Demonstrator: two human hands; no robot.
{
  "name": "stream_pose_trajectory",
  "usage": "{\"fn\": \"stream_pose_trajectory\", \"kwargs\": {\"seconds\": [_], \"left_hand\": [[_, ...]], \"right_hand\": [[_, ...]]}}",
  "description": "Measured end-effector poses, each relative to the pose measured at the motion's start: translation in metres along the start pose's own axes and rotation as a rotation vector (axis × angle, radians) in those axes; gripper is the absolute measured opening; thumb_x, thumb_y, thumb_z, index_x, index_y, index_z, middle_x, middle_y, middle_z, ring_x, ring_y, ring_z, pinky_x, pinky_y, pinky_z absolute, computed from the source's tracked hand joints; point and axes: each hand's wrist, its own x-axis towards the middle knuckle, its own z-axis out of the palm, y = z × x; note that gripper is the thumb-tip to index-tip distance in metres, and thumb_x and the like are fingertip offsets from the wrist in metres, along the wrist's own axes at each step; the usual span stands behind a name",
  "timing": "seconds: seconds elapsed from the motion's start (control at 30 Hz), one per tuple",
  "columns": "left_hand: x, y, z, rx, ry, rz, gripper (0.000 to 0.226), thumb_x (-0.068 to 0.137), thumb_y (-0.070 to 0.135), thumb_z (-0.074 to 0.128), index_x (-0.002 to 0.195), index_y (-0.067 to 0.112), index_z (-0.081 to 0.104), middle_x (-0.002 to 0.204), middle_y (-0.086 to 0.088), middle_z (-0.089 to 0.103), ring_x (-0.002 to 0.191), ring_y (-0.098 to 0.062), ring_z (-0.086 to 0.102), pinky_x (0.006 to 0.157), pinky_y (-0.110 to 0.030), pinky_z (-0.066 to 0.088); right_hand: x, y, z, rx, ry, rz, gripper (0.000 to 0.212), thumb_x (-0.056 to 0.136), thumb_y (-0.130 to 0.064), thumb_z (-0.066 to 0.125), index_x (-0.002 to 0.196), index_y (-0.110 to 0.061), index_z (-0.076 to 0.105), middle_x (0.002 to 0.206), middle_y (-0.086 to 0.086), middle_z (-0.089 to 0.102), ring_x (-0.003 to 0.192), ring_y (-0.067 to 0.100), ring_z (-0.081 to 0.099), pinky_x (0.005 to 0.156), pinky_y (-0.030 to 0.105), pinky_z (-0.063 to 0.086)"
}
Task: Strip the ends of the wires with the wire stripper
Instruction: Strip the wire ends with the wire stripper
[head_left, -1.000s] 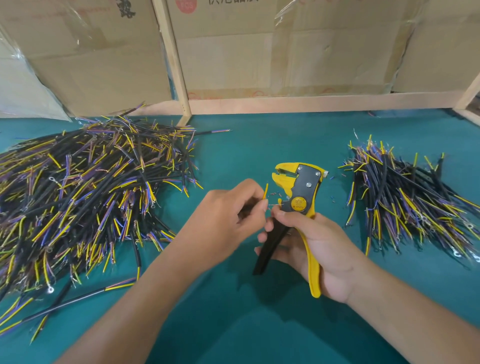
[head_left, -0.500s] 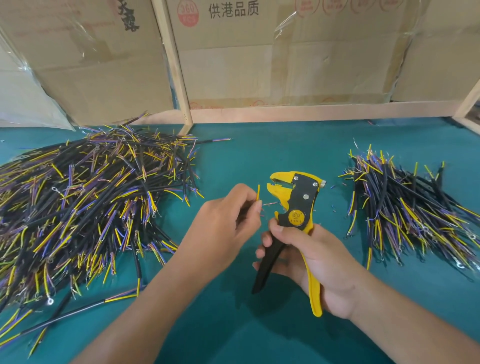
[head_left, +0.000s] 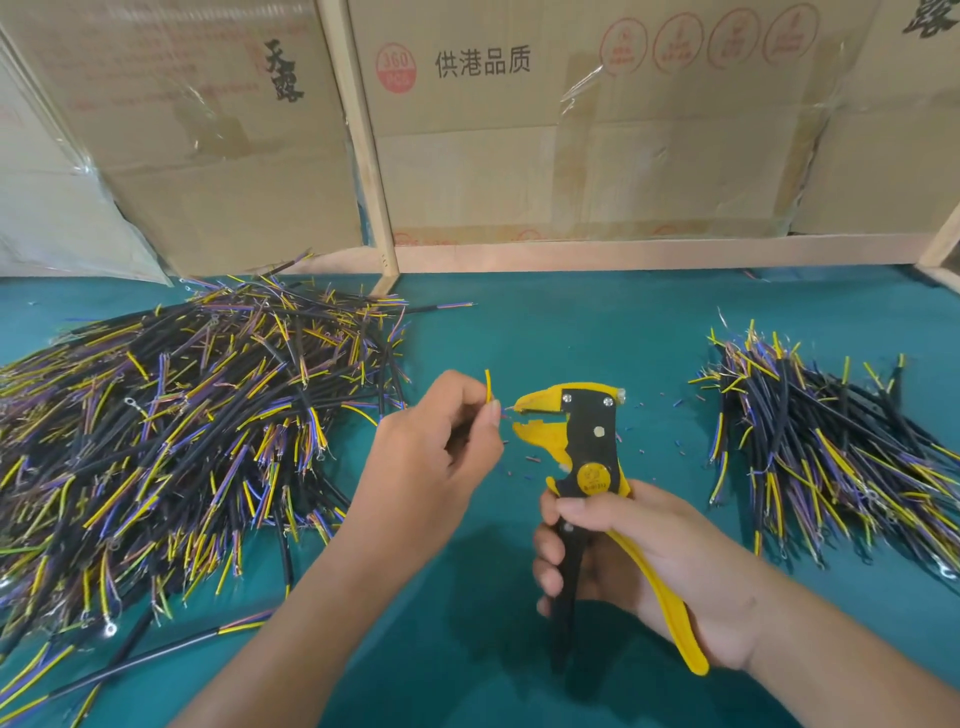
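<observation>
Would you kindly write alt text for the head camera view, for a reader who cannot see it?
A person's left hand pinches a thin yellow-cored wire at the open jaws of a yellow-and-black wire stripper gripped by the right hand, above a teal table. A large heap of black cables lies left, a smaller heap right.

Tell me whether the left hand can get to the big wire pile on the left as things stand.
Probably yes, but not freely: the left hand already pinches a wire at the wire stripper. The big pile lies right beside it on the green table, with nothing between.
</observation>
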Motion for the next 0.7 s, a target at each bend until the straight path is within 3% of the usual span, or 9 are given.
{"fn": "stream_pose_trajectory", "kwargs": {"seconds": [0.13,0.7], "left_hand": [[0.0001,-0.0022,-0.0003,0.016,0.004,-0.002,0.016,0.093,0.037,0.048,0.080,0.029,0.044,0.057,0.010,0.039,0.048,-0.008,0.029,0.048,-0.011,0.023],[0.0014,-0.0074,0.0006,0.025,-0.039,-0.019,0.014,0.098,0.030,0.049,0.086,0.030,0.044,0.058,0.013,0.043,0.050,-0.010,0.031,0.049,-0.012,0.023]], "right_hand": [[-0.0014,0.0023,0.0030,0.008,-0.054,0.018,0.026,0.078,-0.022,0.075,0.091,-0.004,0.063,0.079,0.018,0.057,0.070,0.033,0.058,0.075,0.049,0.054],[-0.0033,-0.0013,0.0075,0.050,-0.056,-0.026,0.023,0.076,-0.022,0.074,0.087,-0.005,0.065,0.077,0.017,0.054,0.067,0.032,0.057,0.072,0.049,0.054]]}}
